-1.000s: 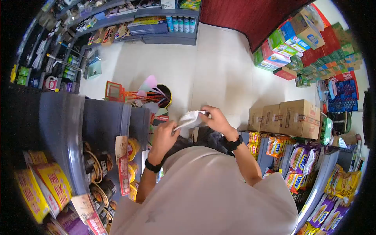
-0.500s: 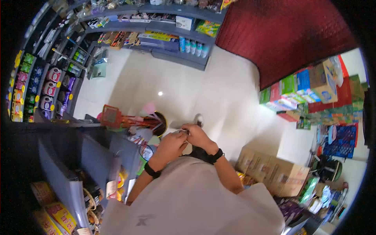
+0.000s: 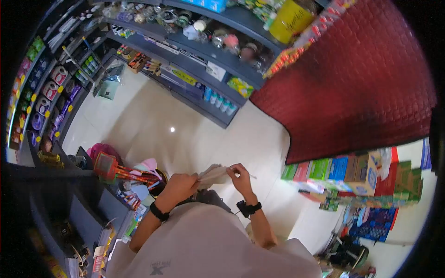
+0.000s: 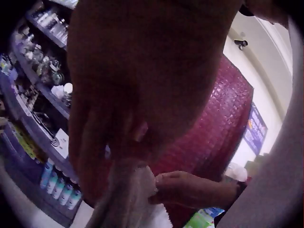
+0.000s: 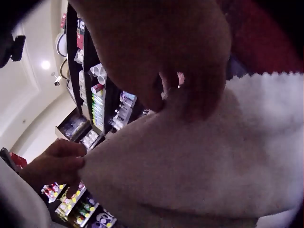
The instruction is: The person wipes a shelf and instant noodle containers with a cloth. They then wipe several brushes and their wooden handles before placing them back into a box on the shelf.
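A pale greyish-white cloth (image 3: pixel 212 177) with a zigzag-cut edge is stretched between both hands in front of the body. At one end my left hand (image 3: pixel 180 187) pinches it, fingers curled. The right hand (image 3: pixel 241 180) grips the other side between thumb and fingers. In the right wrist view the cloth (image 5: pixel 204 156) spreads wide below the right hand, and the left hand (image 5: pixel 54 164) holds its far corner. The left wrist view shows the cloth (image 4: pixel 135 204) hanging in folds beneath the dark left palm, with the right hand's fingertips (image 4: pixel 164 179) at its edge.
A dark red quilted curtain (image 3: pixel 361 92) hangs at the right. Stocked grey shelves (image 3: pixel 194 104) run along the back. A bin of fly swatters (image 3: pixel 160 183) stands at the left beside a shelf unit (image 3: pixel 83 208). Stacked cartons (image 3: pixel 361 173) stand at the right.
The head view has turned, bringing the curtain and back shelves nearer. The hands were close together half a second ago; now they are apart with the cloth drawn out between them.
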Available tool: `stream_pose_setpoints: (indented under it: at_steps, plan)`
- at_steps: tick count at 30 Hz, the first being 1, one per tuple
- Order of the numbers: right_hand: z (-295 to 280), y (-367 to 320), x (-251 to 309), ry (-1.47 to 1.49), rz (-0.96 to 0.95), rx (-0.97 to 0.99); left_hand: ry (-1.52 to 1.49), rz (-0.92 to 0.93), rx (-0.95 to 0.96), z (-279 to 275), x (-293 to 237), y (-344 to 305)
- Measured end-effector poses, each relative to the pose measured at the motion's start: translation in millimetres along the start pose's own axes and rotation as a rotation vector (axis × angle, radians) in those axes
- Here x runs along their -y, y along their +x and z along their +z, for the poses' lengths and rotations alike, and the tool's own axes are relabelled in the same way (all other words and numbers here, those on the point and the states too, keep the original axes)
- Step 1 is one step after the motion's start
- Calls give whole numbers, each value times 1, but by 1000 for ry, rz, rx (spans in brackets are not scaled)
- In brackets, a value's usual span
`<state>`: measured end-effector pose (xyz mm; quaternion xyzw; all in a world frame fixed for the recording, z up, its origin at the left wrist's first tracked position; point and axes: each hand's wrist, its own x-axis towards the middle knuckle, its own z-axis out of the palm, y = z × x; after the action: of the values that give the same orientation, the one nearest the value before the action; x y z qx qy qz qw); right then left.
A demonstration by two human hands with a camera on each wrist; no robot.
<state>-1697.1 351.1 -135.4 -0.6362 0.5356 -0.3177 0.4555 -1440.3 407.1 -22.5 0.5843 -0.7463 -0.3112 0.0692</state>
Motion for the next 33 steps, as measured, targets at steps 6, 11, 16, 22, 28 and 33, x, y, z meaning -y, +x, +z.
stream_pose_setpoints:
  at_steps: [6, 11, 16, 22, 28, 33]
  plan:
    - [48, 127, 62, 3, -221, 23, 33, -158, -190, -26, 75, 45]
    - [85, 230, 124, 24, -296, 3, -24, -169, -264, -76, 136, 93]
    - [120, 309, 165, -95, -481, 8, -110, -200, -298, -127, 184, 129]
    - [153, 367, 208, 32, -700, -279, -405, -264, -503, -169, 231, 163]
    - [210, 460, 234, 187, -747, -184, -384, -248, -699, -238, 297, 207]
    - [271, 540, 287, 380, -821, -257, -431, -451, -989, -353, 357, 243]
